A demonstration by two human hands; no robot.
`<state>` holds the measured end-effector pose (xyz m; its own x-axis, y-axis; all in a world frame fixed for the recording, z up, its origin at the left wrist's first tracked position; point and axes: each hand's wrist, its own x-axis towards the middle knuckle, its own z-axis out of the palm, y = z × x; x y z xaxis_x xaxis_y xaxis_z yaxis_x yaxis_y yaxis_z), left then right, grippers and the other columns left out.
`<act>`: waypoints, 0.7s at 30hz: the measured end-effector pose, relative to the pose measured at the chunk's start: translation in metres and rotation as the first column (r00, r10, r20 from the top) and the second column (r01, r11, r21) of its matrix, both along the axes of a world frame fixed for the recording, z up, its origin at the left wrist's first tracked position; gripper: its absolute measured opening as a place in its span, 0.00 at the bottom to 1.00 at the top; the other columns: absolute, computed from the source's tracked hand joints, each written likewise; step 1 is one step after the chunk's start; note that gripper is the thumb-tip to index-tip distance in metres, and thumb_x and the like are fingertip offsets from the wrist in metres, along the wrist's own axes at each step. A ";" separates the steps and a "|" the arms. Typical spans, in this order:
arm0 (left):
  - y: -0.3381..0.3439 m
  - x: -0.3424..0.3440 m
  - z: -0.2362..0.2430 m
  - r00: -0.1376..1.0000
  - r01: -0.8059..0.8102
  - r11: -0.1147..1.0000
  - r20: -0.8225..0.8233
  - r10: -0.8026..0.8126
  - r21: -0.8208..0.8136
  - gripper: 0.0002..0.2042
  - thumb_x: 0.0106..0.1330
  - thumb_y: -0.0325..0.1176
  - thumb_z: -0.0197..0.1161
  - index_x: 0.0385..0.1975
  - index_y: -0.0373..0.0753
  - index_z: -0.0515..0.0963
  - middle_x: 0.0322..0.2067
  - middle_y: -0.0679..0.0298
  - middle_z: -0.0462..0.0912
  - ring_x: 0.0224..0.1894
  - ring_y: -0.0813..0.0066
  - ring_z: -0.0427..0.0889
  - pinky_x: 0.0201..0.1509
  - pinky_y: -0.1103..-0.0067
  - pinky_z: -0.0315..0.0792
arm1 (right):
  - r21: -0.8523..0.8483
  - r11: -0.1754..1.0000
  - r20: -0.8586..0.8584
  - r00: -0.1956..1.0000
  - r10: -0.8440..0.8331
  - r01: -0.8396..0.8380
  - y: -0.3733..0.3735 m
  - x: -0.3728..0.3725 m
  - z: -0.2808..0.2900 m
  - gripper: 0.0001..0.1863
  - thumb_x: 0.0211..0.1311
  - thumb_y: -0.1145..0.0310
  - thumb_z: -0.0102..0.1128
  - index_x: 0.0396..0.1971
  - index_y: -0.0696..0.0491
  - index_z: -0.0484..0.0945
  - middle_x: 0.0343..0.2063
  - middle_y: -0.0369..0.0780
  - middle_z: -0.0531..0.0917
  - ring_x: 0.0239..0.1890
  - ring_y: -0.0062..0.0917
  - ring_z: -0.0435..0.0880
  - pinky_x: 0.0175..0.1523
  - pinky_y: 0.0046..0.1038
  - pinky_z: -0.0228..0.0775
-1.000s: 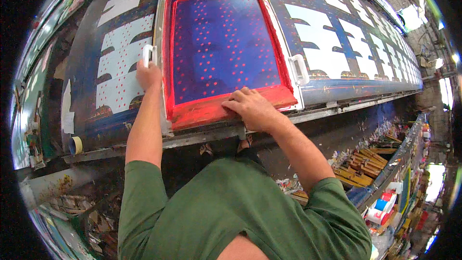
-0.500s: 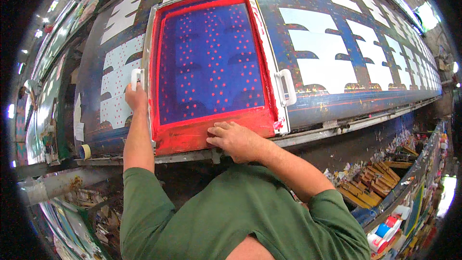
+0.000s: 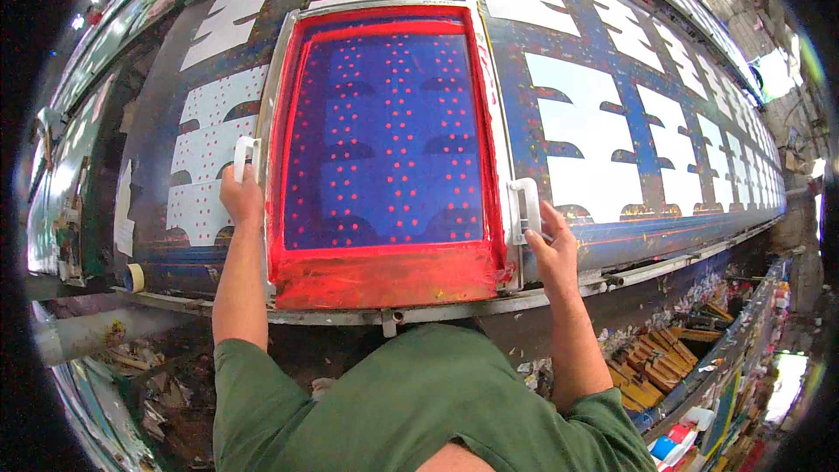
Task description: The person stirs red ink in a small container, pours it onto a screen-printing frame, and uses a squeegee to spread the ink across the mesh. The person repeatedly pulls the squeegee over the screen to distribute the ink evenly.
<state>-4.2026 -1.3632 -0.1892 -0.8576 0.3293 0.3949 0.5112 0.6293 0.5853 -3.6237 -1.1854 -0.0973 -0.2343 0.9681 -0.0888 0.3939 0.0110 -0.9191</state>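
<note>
In front of me lies a screen printing frame, its near border smeared with red ink. Its blue mesh carries small red dots, and pale cut pieces show dimly through it. My left hand is closed round the white handle on the frame's left side. At the right side, my right hand is beside the other white handle. Its thumb is at the handle's lower end and its fingers are apart, not wrapped round it.
A dotted white piece lies left of the frame on the long dark table. Plain white pieces run in rows to the right. A tape roll sits at the near left edge. Wooden pieces fill a trough at lower right.
My right hand has left the frame's near red border and moved right to the right handle. My left hand stays on its handle. The whole view has shifted slightly.
</note>
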 end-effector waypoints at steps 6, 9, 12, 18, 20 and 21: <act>-0.002 0.002 0.003 0.995 -0.007 0.999 0.095 0.003 0.041 0.12 0.75 0.37 0.71 0.47 0.34 0.85 0.38 0.48 0.90 0.42 0.47 0.90 0.49 0.57 0.79 | -0.152 0.988 -0.192 0.980 -0.052 0.022 -0.004 -0.013 0.011 0.31 0.70 0.77 0.69 0.73 0.63 0.76 0.62 0.44 0.86 0.61 0.26 0.85 0.67 0.30 0.76; -0.005 -0.002 0.002 0.996 0.017 1.000 0.084 -0.019 0.026 0.14 0.74 0.40 0.71 0.48 0.35 0.86 0.39 0.48 0.91 0.43 0.47 0.90 0.50 0.56 0.79 | -0.119 0.993 -0.205 0.978 -0.045 0.021 -0.009 -0.012 0.026 0.29 0.71 0.77 0.68 0.72 0.62 0.78 0.62 0.43 0.86 0.62 0.25 0.84 0.69 0.31 0.74; -0.007 -0.006 0.003 0.998 0.034 0.999 0.051 -0.034 0.018 0.11 0.75 0.37 0.69 0.43 0.33 0.86 0.36 0.49 0.89 0.40 0.48 0.89 0.48 0.58 0.78 | -0.055 0.998 -0.245 0.969 -0.023 0.010 -0.013 -0.009 0.040 0.27 0.70 0.77 0.68 0.68 0.62 0.81 0.60 0.42 0.86 0.58 0.23 0.84 0.64 0.28 0.76; 0.002 -0.006 0.022 0.989 0.062 0.997 0.128 -0.069 0.054 0.13 0.74 0.35 0.70 0.48 0.30 0.87 0.39 0.51 0.92 0.41 0.56 0.90 0.48 0.61 0.79 | -0.001 1.000 -0.338 0.941 0.023 -0.025 -0.006 0.005 0.050 0.24 0.69 0.68 0.72 0.63 0.58 0.87 0.52 0.38 0.86 0.51 0.21 0.82 0.58 0.27 0.74; 0.015 0.001 0.031 0.993 0.061 0.996 0.097 -0.067 0.064 0.13 0.74 0.34 0.70 0.49 0.29 0.87 0.40 0.51 0.92 0.41 0.57 0.90 0.49 0.62 0.79 | 0.027 1.000 -0.224 0.974 0.013 -0.008 0.005 0.016 0.051 0.26 0.69 0.70 0.73 0.65 0.61 0.84 0.55 0.39 0.86 0.53 0.21 0.82 0.60 0.26 0.76; 0.021 0.007 0.036 0.992 0.060 0.995 0.104 -0.068 0.085 0.13 0.74 0.34 0.70 0.49 0.29 0.87 0.40 0.51 0.92 0.41 0.57 0.90 0.50 0.62 0.80 | 0.035 0.999 -0.247 0.969 -0.002 0.011 0.011 0.023 0.051 0.25 0.68 0.69 0.72 0.63 0.59 0.85 0.52 0.37 0.86 0.49 0.19 0.81 0.56 0.25 0.75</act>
<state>-4.1957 -1.3420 -0.1533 -0.8746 0.3555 0.3296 0.4805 0.5454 0.6867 -3.6009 -1.1744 -0.0459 -0.2381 0.9712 0.0057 0.1549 0.0438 -0.9870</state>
